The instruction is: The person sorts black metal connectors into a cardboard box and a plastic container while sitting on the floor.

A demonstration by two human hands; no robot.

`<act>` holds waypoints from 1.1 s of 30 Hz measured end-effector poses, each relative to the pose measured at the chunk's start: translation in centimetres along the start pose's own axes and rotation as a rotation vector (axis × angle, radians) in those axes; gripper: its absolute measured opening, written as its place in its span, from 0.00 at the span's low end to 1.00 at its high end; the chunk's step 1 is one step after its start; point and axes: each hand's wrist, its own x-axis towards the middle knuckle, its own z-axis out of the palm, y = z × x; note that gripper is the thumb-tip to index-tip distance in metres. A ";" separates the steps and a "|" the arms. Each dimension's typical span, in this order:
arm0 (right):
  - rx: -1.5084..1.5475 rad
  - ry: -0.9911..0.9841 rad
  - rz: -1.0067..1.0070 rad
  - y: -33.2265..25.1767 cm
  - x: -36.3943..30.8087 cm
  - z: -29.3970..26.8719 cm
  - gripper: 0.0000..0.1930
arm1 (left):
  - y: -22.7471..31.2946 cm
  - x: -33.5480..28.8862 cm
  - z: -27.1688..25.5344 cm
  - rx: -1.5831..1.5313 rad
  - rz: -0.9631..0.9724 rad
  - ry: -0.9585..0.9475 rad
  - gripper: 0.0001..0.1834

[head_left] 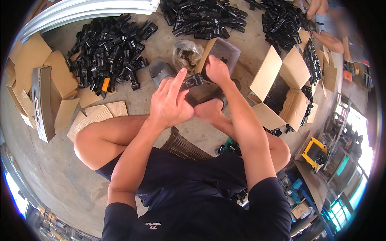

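Note:
My left hand [171,101] is raised over my feet, its index finger stretched out and the other fingers bent round one end of a black moulded part [193,81]. The part is oblong, with a slot near its outer end. Just to the right, my right hand [218,70] is at the mouth of a small open cardboard box [206,49], fingers curled and partly hidden, so what they hold does not show. A clear plastic bag [188,54] with small brownish pieces lies against the box's left side.
Heaps of black parts lie at the far left [108,52], far middle [203,18] and far right [280,24]. An open carton [295,102] with black parts stands at right, other cartons [60,74] at left. Another person's arm [330,42] reaches in at the far right.

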 end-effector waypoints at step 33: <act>0.796 0.344 -0.221 -15.4 -24.0 -17.2 0.07 | 14.6 -5.6 -6.0 0.160 0.306 -0.149 0.46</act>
